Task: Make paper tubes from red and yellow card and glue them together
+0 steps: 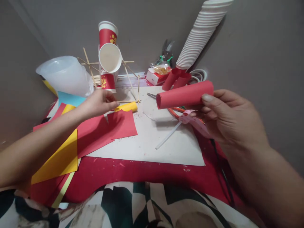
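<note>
A red paper tube (185,95) was held above the right part of the white board (142,152), clamped between the thumb and fingers of the right hand (234,117). The left hand (103,101) was poised with fingers curled beside a yellow paper roll (129,107); whether the roll was touched could not be told. Rolling appeared done on these two and on two red paper rolls (182,79) by the stacked paper cups (201,34). A red sheet (124,125) and a yellow sheet (64,155) were left unrolled. No roll was visibly fixed to the stick frame (138,85).
</note>
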